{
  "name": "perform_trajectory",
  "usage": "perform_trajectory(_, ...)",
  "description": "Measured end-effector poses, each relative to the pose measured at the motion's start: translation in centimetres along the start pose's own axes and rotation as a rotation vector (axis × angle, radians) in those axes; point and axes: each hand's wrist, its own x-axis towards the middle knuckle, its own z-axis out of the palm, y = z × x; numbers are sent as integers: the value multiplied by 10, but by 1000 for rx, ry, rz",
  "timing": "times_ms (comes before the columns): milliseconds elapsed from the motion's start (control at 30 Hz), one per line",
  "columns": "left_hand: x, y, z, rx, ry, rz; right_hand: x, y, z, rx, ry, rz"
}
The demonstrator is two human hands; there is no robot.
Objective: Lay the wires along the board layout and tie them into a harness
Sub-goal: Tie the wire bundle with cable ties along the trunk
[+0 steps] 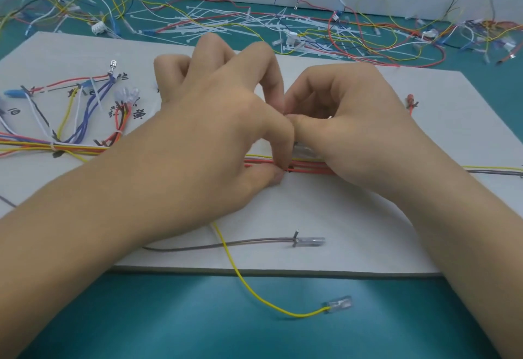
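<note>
— What is seen nearest, on the person's side of the hands?

— A yellow wire (240,274) is seen coming out from under the left forearm. It is run off the near edge of the white board (325,211) onto the teal table (141,316), and its clear terminal (338,303) is pointed right. Just short of the hands a grey wire (226,244) is laid left to right on the board, its clear-sleeved end (311,241) also pointed right.

— And where is the harness held?

— The red wire bundle (308,167) is laid with its long axis left to right across the board, passing under both hands. It is pinched by the left hand (223,132) between the thumb below and the index finger above. The right hand (348,132) is curled, with its thumb met against the left index finger; a thin white piece (329,117) is pinched in it, and what that piece is cannot be told. A clear sleeve (304,150) is seen just under the right thumb.

— What is found beside and beyond the hands?

— Left of the left hand, tied branches (85,109) are fanned away from the person, off the trunk. Beyond the knuckles, past the board's far edge, loose white cable ties (226,25) and tangled wires (368,44) are scattered.
</note>
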Motion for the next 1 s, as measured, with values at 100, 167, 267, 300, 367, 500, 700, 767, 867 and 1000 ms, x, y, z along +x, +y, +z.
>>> perform_trajectory(100, -2, 3, -1, 8, -61, 36, 0, 1, -1, 0, 12, -2)
perform_trajectory(167, -2, 4, -1, 2, -96, 37, 0, 1, -1, 1, 17, 3)
perform_trajectory(267, -1, 7, 1, -30, -122, 0, 0, 2, 0, 9, 27, 12)
perform_trajectory(300, 0, 8, 1, -40, -128, -21, 0, 1, 0, 9, 30, 11)
perform_trajectory(367, 1, 10, 2, -54, -150, -64, 0, 1, 0, 10, 30, 10)
perform_trajectory(500, 2, 15, 0, -39, -184, -110, -1, 0, 0, 14, 21, 8)
perform_trajectory(700, 0, 17, 1, 97, -101, -63, -1, 0, -1, -2, 13, 5)
perform_trajectory(767, -1, 14, -1, 179, -19, -100, -1, 0, -2, -3, 8, 18)
perform_trajectory(867, -4, 8, -5, 229, 64, -160, -2, -1, -3, -26, -30, 35)
perform_trajectory(1000, -1, 5, -3, -43, 53, -198, -2, -2, -4, -53, -80, 44)
